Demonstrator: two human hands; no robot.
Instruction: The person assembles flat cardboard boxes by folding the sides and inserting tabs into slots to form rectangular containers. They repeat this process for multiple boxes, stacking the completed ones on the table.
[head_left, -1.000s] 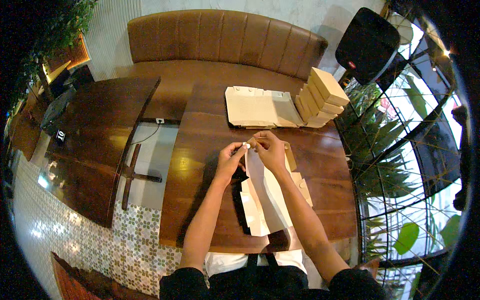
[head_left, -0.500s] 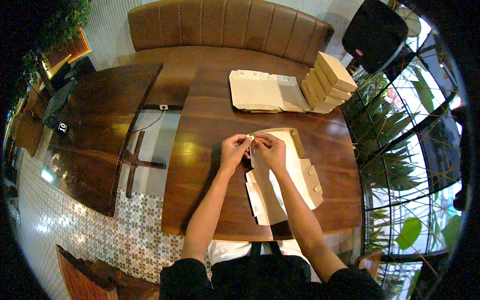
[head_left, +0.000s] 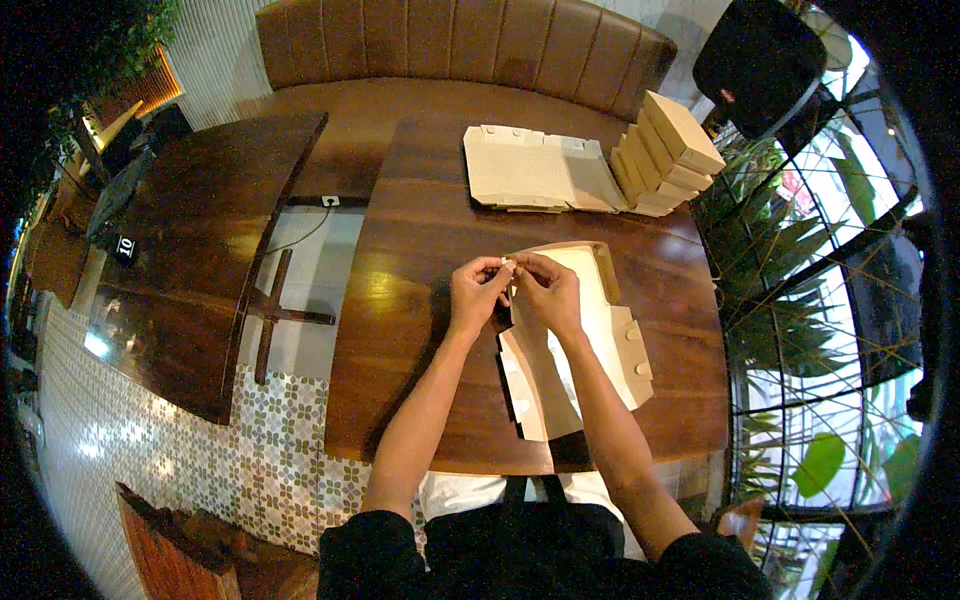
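My left hand [head_left: 478, 290] and my right hand [head_left: 545, 290] both pinch one corner of the cardboard box [head_left: 575, 335], which lies mostly flat in the middle of the brown table [head_left: 400, 330] right in front of me. I think I am only at the start of this box, because just the side at twelve o'clock stands up and the rest still needs folding. At one o'clock a row of finished boxes [head_left: 670, 150] leans together, and at twelve o'clock a pile of flat sheets [head_left: 530, 178] waits.
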